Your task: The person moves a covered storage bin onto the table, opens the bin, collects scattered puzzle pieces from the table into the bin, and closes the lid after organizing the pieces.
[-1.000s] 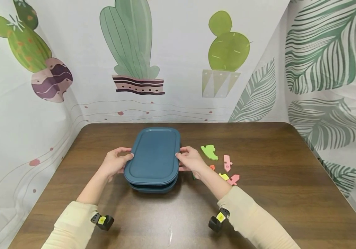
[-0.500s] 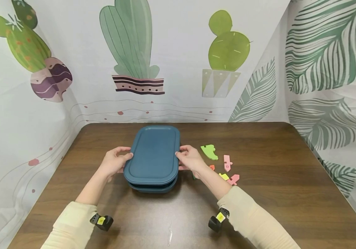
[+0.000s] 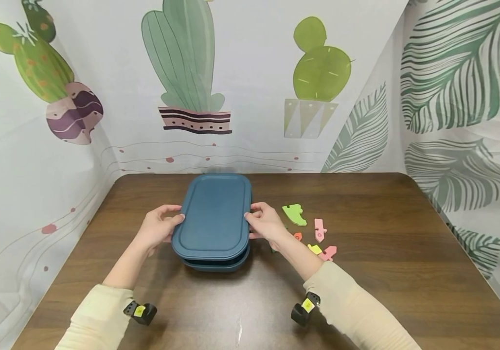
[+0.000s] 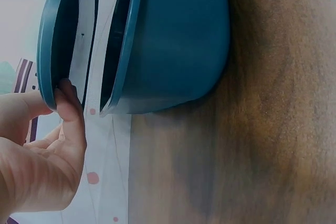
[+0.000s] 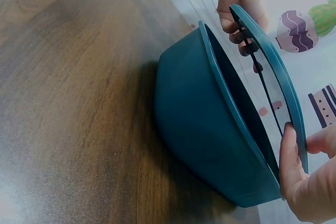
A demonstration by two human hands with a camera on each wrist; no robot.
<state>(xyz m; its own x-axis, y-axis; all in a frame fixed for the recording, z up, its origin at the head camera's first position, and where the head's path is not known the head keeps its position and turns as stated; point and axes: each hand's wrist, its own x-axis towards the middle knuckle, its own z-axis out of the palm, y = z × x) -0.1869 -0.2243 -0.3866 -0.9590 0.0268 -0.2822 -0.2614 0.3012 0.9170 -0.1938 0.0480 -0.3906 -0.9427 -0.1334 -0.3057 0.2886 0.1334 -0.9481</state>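
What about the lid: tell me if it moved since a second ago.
Yes. The lid, held by the left hand and right hand, has risen off the box, its far edge now nearer the table's back edge.

Head camera looked forward and down over the table, whole scene in view, wrist cameras sat close and low — apparently rolled sideways — each facing the blue box and lifted lid, shared by all three views.

No readable text, label, brand or number shows on anything here.
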